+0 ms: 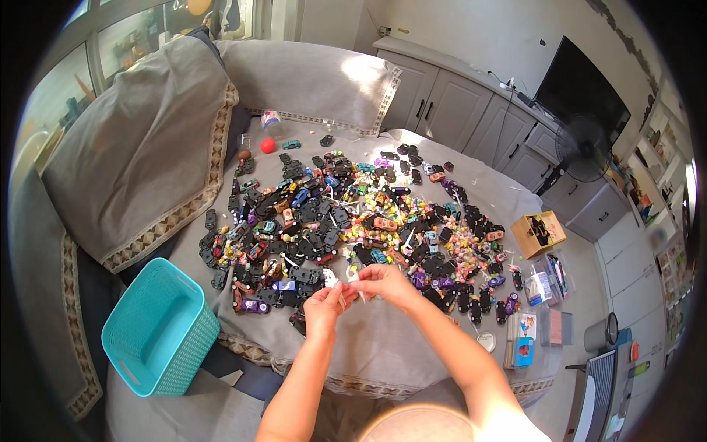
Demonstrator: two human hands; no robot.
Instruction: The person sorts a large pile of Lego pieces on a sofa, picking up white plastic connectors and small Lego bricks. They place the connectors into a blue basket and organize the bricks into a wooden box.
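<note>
Grey cloth (pixel 368 335) covers the surface under the pile (pixel 320 221), with cabinets (pixel 456 103) behind it and a screen (pixel 578 92) beyond its far right. From my remote station I record the pile as toy cars, mostly dark, with pastel beads (pixel 383 199) mixed through its middle. Both bare hands are at its near edge, almost meeting. On the right hand (pixel 388 283), I find the thumb and fingertips pinched together on a white strip (pixel 361 295), just off that edge. On the left hand (pixel 322 309), the fingertips are drawn together beside the strip (whether they grip it too, I cannot tell). I note a turquoise basket (pixel 209 328) at the pile's near left, a red ball (pixel 269 146) past its far left and a yellowish box (pixel 524 243) to its right.
</note>
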